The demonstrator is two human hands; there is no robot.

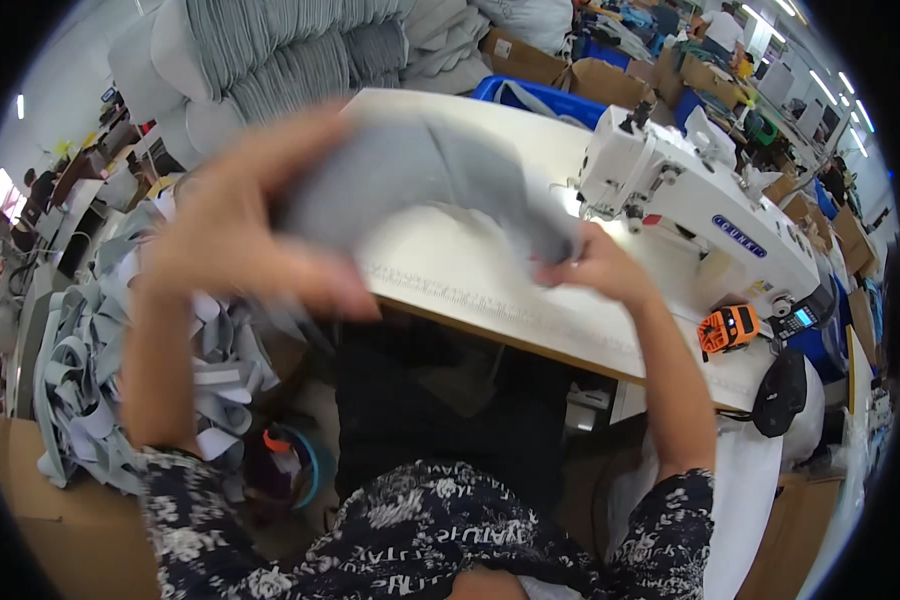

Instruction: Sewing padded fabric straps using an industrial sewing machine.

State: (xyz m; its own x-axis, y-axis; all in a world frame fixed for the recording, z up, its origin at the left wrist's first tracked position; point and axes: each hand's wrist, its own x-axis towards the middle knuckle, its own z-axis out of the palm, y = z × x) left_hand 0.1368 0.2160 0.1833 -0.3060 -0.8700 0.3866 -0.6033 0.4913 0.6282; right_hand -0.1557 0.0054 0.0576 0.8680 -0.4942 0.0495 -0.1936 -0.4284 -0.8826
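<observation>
A curved grey fabric piece [440,165] arches above the white sewing table [450,255], blurred by motion. At its left end my left hand [240,225] curves around it, thumb below and fingers above, also smeared. My right hand [595,265] pinches the other end, which looks darker, close in front of the sewing machine's needle area. The white sewing machine [660,170] stands on the right half of the table, its lamp lit beside the needle. The fabric hides part of the tabletop behind it.
Tall stacks of grey fabric pieces [270,50] rise behind the table. A heap of grey strips [90,380] lies at the left. An orange device [727,328] sits beside a small control panel [797,320]. A blue bin [545,100] stands behind; a bucket [315,470] stands below.
</observation>
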